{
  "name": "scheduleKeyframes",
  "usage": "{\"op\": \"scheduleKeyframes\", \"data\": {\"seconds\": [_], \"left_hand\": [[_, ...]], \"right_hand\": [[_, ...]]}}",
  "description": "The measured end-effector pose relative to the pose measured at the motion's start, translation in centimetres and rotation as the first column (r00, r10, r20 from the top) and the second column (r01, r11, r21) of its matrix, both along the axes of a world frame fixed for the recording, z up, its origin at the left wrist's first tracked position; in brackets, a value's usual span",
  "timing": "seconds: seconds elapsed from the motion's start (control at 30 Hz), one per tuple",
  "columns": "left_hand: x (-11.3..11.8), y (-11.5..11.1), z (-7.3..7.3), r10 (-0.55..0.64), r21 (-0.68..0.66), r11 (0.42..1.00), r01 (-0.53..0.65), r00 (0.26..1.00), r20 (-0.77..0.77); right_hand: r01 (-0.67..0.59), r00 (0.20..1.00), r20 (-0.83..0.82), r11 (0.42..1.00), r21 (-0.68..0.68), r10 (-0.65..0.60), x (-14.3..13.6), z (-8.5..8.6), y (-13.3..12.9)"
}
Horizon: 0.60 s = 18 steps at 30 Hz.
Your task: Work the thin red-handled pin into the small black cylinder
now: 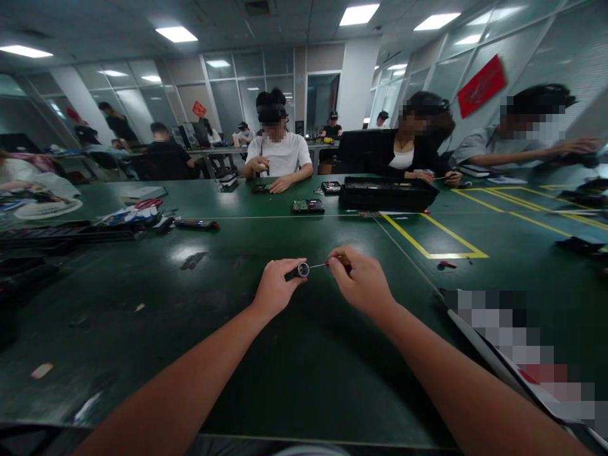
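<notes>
The green desk (308, 380) carries a long black box (387, 195) toward its far edge. Well in from the near edge, the right hand (363, 275) pinches a thin-shafted driver (327, 263), while the left hand (278, 285) grips a short dark cylinder (303, 270), its round end facing the near edge. The driver's tip is at or just beside the cylinder's rim; contact is unclear. With only hands steadying both pieces, sideways pressure could make the tip skid, scratching the rim or jabbing the left fingers.
</notes>
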<state>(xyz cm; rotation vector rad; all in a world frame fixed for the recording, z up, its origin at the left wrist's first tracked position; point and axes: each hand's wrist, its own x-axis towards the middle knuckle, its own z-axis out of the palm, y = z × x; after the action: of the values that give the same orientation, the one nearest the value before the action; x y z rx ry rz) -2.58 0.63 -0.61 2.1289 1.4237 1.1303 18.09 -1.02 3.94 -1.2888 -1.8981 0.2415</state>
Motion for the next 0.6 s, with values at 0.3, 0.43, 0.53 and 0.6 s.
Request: {"op": "scheduleKeyframes", "data": {"seconds": [0.3, 0.43, 0.53, 0.6], "left_hand": [[-0.04, -0.02, 0.12, -0.003, 0.005, 1.0, 0.003, 0.998, -0.062], [-0.07, 0.05, -0.05, -0.011, 0.014, 1.0, 0.012, 0.997, -0.075], [-0.08, 0.08, -0.14, -0.016, 0.01, 1.0, 0.016, 0.996, -0.087], [-0.06, 0.08, -0.16, -0.019, 0.003, 1.0, 0.019, 0.996, -0.09]], "right_hand": [[0.017, 1.0, -0.001, 0.999, -0.041, -0.017, -0.06, -0.27, 0.43], [-0.053, 0.998, -0.014, 0.998, -0.014, 0.053, 0.1, -0.58, 0.42], [-0.041, 0.999, -0.017, 0.998, -0.04, 0.041, 0.28, -0.44, 0.53], [-0.001, 1.0, -0.012, 0.998, -0.056, 0.0, 0.31, -0.31, 0.64]]}}
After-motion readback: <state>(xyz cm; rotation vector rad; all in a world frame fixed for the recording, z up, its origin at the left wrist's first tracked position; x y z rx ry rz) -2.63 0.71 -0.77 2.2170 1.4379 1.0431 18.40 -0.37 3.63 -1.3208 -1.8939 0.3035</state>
